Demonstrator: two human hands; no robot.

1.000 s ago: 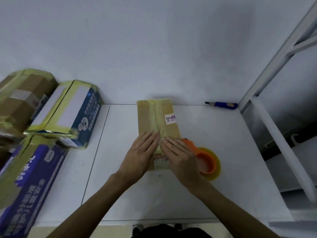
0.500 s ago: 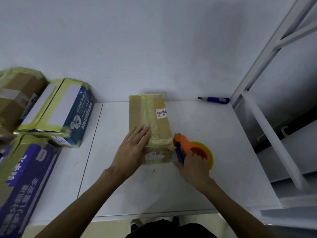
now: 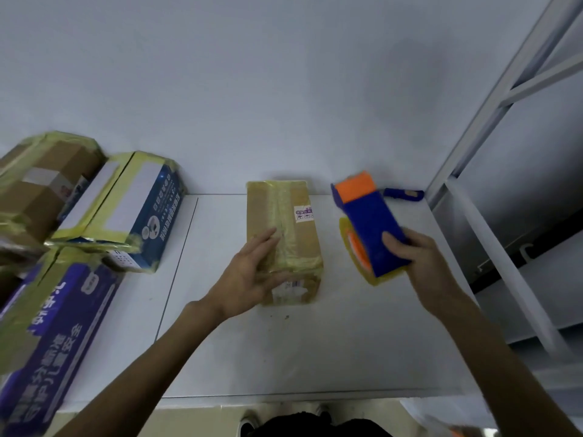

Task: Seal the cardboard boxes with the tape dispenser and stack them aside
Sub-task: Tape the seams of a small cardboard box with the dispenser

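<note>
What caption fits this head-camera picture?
Left hand rests on the taped brown cardboard box while right hand holds the blue-and-orange tape dispenser.

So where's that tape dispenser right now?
The orange and blue tape dispenser is on the right of the head view, gripped in the right hand above the white table, beside the taped brown cardboard box.

A white table (image 3: 315, 348) is set against a plain pale wall (image 3: 284, 74); a grey metal shelving frame (image 3: 497, 99) is seen at right, beige floor (image 3: 195, 421) below
</note>
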